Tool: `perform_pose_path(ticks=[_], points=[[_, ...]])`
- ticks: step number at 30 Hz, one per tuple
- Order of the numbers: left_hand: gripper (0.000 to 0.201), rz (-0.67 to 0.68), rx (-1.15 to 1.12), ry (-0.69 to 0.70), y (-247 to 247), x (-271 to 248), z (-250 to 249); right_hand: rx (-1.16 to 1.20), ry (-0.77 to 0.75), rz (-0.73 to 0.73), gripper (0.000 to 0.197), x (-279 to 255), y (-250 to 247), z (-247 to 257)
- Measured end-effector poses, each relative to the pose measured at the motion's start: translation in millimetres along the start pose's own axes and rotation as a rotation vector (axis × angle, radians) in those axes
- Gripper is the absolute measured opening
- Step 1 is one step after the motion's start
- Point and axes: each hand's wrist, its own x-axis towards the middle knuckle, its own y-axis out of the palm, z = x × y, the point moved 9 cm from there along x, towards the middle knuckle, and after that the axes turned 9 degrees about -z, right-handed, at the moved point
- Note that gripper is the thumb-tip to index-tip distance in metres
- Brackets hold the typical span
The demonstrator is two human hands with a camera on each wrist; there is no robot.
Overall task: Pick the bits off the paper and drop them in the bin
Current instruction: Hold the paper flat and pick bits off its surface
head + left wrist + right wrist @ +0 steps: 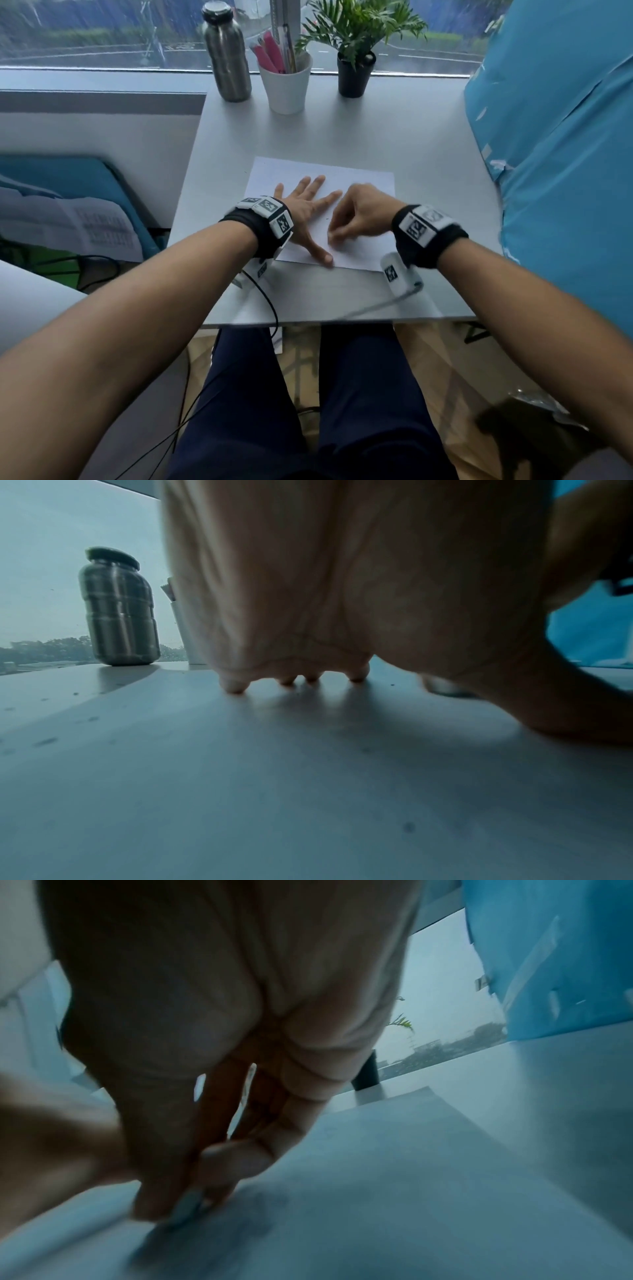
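**Now: one hand pins the sheet, the other pinches at it**

Centrally in the head view, the white rectangular sheet of paper (356, 178) lies flat on the pale grey table (394, 130). One tiny dark bit (327, 218) shows between the hands. The left hand (306, 205) lies spread, fingers straight, pressing the sheet's left half. The right hand (359, 212) is curled, thumb and fingertips (192, 1204) pinched together at the paper; what they hold is too small to tell. Along the upper edge stand a ribbed steel bottle (226, 54), a white cup of pens (286, 85) and a black-potted green plant (354, 68). Blue plastic sheeting (561, 154) fills the right.
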Motion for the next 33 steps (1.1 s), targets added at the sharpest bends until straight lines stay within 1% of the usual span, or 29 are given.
perform_pose_path(ticks=[2, 3, 4, 7, 8, 9, 11, 12, 13, 14, 16, 17, 18, 19, 21, 22, 23, 24, 27, 28, 29, 32, 33], points=[[0.147, 0.001, -0.011, 0.002, -0.6, 0.1, -2.3, 0.017, 0.033, -0.140, 0.008, 11.6, -16.7, -7.9], [0.147, 0.003, -0.012, 0.000, -1.0, -0.2, -2.8, 0.024, 0.031, -0.157, 0.009, 12.1, -17.5, -7.6], [0.147, 0.009, -0.011, -0.004, 0.1, 0.1, -1.9, 0.037, 0.020, -0.121, 0.009, 7.6, -10.3, -5.3], [0.150, -0.006, 0.015, -0.013, 0.7, 1.2, 0.3, 0.020, -0.035, 0.117, 0.010, -15.5, 16.0, 7.3], [0.150, -0.007, 0.017, -0.011, 0.4, 1.3, -0.1, -0.002, -0.036, 0.127, 0.010, -14.1, 13.9, 6.1], [0.149, -0.005, 0.013, -0.010, 0.0, 1.6, -0.8, -0.009, -0.025, 0.073, 0.010, -5.6, 5.3, 2.0], [0.147, 0.000, 0.001, -0.005, -0.9, 0.9, -2.3, 0.005, 0.012, -0.080, 0.010, 10.5, -14.3, -5.9], [0.147, 0.001, -0.003, -0.004, -1.2, 0.3, -2.9, 0.009, 0.015, -0.121, 0.010, 13.5, -18.7, -7.3], [0.147, 0.001, -0.003, -0.004, -1.6, 0.0, -3.0, 0.013, 0.006, -0.116, 0.010, 11.8, -16.7, -6.2], [0.148, -0.003, 0.003, -0.005, -1.0, 0.9, -2.3, 0.014, -0.010, -0.065, 0.010, 5.6, -10.2, -3.5], [0.149, -0.012, 0.014, -0.009, -0.1, 2.0, -0.6, -0.008, -0.031, 0.112, 0.009, -12.0, 7.2, 0.9], [0.150, -0.014, 0.017, -0.009, 0.2, 1.8, -0.6, -0.027, -0.037, 0.171, 0.009, -15.8, 10.7, 1.5], [0.150, -0.012, 0.019, -0.005, 0.1, 1.6, -1.2, -0.046, -0.037, 0.166, 0.009, -12.0, 7.6, 0.4], [0.149, -0.008, 0.017, -0.001, 0.2, 1.5, -1.8, -0.049, -0.035, 0.099, 0.010, -1.9, -0.5, -2.4], [0.148, 0.000, 0.003, 0.008, 0.2, 1.6, -3.2, -0.034, -0.026, -0.088, 0.010, 15.0, -20.0, -8.0], [0.147, -0.001, 0.000, 0.009, -0.1, 1.6, -2.9, -0.024, -0.026, -0.149, 0.010, 17.7, -24.9, -8.9], [0.148, -0.003, 0.000, 0.009, -0.3, 2.1, -2.4, -0.009, -0.025, -0.159, 0.010, 15.7, -23.5, -9.9], [0.148, -0.004, 0.004, 0.006, 0.3, 3.0, -1.3, 0.010, -0.022, -0.112, 0.010, 8.2, -16.9, -9.3], [0.149, -0.022, 0.023, 0.003, 1.2, 4.4, 0.6, 0.001, -0.037, 0.154, 0.009, -20.4, 10.5, -2.9], [0.149, -0.022, 0.023, 0.003, 1.0, 4.1, 0.3, -0.016, -0.040, 0.174, 0.009, -19.9, 10.5, -2.4], [0.149, -0.019, 0.022, 0.003, 0.5, 3.7, -0.2, -0.026, -0.042, 0.131, 0.010, -12.5, 4.5, -2.9], [0.148, -0.004, 0.017, 0.004, -0.4, 1.8, -3.3, -0.026, -0.021, -0.106, 0.011, 12.0, -21.5, -9.5], [0.148, -0.002, 0.018, 0.003, -0.6, 1.6, -3.3, -0.020, -0.022, -0.140, 0.011, 13.4, -23.3, -10.7]])
